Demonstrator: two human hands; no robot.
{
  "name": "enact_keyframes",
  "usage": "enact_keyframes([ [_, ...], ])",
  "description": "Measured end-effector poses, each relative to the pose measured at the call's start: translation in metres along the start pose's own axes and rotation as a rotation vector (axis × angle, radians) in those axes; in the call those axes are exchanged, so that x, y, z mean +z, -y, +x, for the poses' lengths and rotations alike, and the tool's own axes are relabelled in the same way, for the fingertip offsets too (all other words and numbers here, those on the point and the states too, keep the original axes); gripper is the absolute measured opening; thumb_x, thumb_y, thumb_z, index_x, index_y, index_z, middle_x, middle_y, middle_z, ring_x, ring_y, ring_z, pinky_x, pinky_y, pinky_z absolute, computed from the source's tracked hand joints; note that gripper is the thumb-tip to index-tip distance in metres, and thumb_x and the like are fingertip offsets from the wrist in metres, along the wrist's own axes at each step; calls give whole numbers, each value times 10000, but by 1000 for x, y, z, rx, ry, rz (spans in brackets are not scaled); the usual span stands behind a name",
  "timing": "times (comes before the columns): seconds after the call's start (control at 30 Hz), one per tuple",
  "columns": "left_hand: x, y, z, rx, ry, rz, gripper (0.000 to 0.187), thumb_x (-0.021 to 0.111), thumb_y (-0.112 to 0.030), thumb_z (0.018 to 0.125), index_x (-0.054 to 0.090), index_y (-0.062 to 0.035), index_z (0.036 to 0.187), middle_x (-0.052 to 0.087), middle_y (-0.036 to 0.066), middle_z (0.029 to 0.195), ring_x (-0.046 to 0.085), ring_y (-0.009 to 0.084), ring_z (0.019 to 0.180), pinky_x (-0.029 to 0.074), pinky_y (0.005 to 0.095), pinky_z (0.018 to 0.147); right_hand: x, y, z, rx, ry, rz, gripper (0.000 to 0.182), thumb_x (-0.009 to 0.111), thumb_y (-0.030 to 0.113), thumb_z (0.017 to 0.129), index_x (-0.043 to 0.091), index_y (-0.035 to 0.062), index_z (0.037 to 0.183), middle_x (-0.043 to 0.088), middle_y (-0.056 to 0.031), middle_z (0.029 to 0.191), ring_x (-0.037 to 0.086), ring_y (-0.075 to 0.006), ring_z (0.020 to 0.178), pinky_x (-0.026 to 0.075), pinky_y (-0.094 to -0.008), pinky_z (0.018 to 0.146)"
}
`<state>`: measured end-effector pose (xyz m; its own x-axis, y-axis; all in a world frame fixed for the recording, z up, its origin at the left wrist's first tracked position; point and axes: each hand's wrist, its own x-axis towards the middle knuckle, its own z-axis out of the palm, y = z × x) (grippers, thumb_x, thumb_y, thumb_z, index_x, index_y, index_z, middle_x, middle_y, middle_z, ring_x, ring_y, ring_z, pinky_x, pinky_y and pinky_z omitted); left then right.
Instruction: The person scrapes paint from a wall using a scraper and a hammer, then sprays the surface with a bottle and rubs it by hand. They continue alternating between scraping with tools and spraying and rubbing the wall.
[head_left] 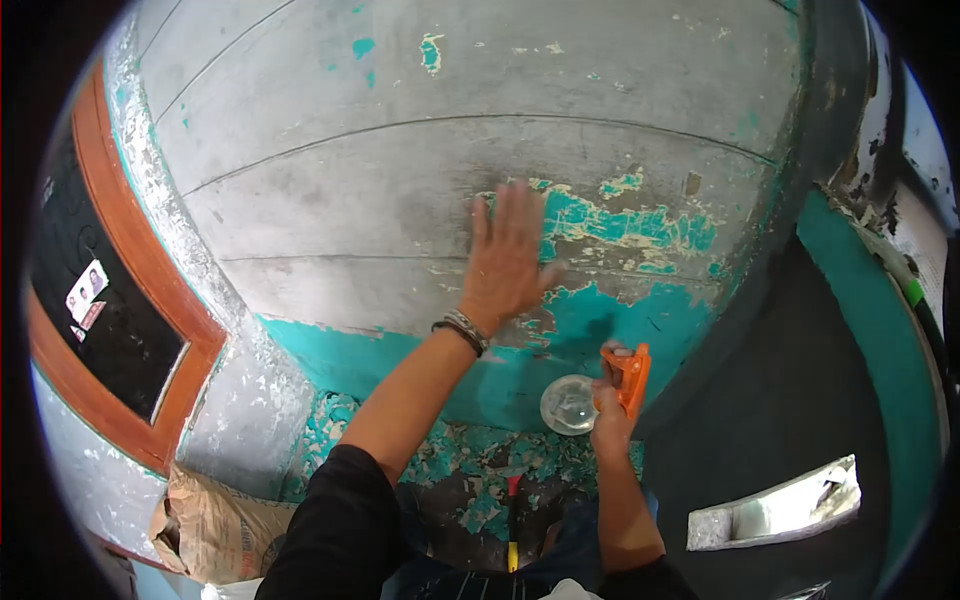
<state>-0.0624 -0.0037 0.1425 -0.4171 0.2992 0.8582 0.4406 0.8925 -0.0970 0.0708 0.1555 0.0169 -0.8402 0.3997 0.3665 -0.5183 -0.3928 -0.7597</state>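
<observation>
My left hand (505, 262) lies flat against the wall (380, 190), fingers spread, on the edge of a patch of peeling turquoise paint (625, 225); a bracelet is on that wrist. My right hand (610, 415) is lower and to the right, closed around an orange spray bottle (628, 375) with a clear round body (568, 404), held just in front of the turquoise lower band of the wall.
Paint flakes (470, 470) litter the floor at the wall's foot. A tool with a red and yellow handle (512, 520) lies between my legs. A brown sack (215, 530) sits at lower left, below an orange-framed dark window (120, 320). A dark pillar (790, 330) stands right.
</observation>
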Motion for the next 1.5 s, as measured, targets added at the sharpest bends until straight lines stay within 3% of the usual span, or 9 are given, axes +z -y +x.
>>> enact_keyframes([
  [0.07, 4, -2, -17, 272, 187, 6, 878, 568, -513, 845, 232, 9, 1466, 165, 192, 1549, 100, 339, 1448, 19, 545, 1155, -4, -1, 2, -34, 83, -70, 576, 478, -117, 757, 404, 17, 1311, 496, -141, 1305, 457, -261, 1276, 391, -336, 1006],
  [0.2, -21, 23, -9, 382, 215, 167, 857, 573, -503, 842, 259, 0, 1460, 193, 181, 1544, 129, 329, 1444, 27, 564, 1149, -3, 2, -2, -92, 202, -199, 545, 508, -103, 760, 416, 7, 1286, 490, -165, 1310, 466, -274, 1271, 422, -334, 972],
  [0.37, -25, 19, -9, 71, 89, 119, 815, 587, -457, 839, 274, -45, 1469, 214, 135, 1549, 168, 281, 1442, 49, 572, 1143, 11, 16, -11, -92, 310, -431, 503, 522, -79, 760, 421, -24, 1250, 512, -193, 1266, 483, -305, 1252, 411, -389, 1020],
  [0.57, -26, 15, -15, 215, 199, 127, 791, 595, -421, 838, 285, -58, 1470, 220, 126, 1549, 183, 265, 1440, 42, 593, 1132, 17, 6, -7, -228, 363, -405, 500, 525, -79, 750, 439, -19, 1239, 534, -178, 1224, 489, -311, 1241, 396, -396, 1039],
  [0.77, -42, 26, 9, 151, 57, 235, 790, 615, -409, 826, 305, -54, 1461, 234, 130, 1544, 199, 256, 1436, 43, 606, 1126, 22, 6, -14, -110, 392, -379, 509, 502, -88, 727, 434, -13, 1226, 521, -175, 1216, 488, -285, 1224, 363, -413, 1065],
  [0.87, -29, 19, -15, 113, 113, 67, 807, 625, -408, 819, 302, -34, 1457, 234, 132, 1544, 208, 268, 1432, 47, 617, 1118, 20, -2, -14, -172, 376, -389, 520, 507, -76, 737, 430, -6, 1246, 519, -176, 1227, 490, -285, 1224, 372, -395, 1050],
  [1.3, -34, 19, -28, 18, 109, 98, 857, 629, -414, 824, 250, 20, 1459, 195, 193, 1542, 168, 304, 1441, 39, 601, 1123, 20, 4, -14, -110, 346, -463, 450, 535, -28, 774, 450, -4, 1214, 543, -152, 1176, 526, -256, 1162, 416, -368, 976],
  [1.37, -38, 23, -30, 59, 161, 89, 852, 632, -404, 822, 254, 22, 1457, 190, 192, 1544, 169, 305, 1440, 42, 597, 1124, 21, 3, -15, -142, 309, -450, 441, 523, -52, 747, 475, -10, 1183, 572, -142, 1058, 572, -263, 1032, 447, -376, 941],
  [1.5, -40, 42, -30, 124, 180, 181, 852, 634, -399, 821, 255, 27, 1455, 192, 190, 1544, 171, 301, 1440, 43, 599, 1123, 22, 3, -15, -174, 290, -460, 389, 527, -38, 753, 496, -10, 1140, 591, -136, 1013, 589, -261, 991, 459, -377, 912],
])
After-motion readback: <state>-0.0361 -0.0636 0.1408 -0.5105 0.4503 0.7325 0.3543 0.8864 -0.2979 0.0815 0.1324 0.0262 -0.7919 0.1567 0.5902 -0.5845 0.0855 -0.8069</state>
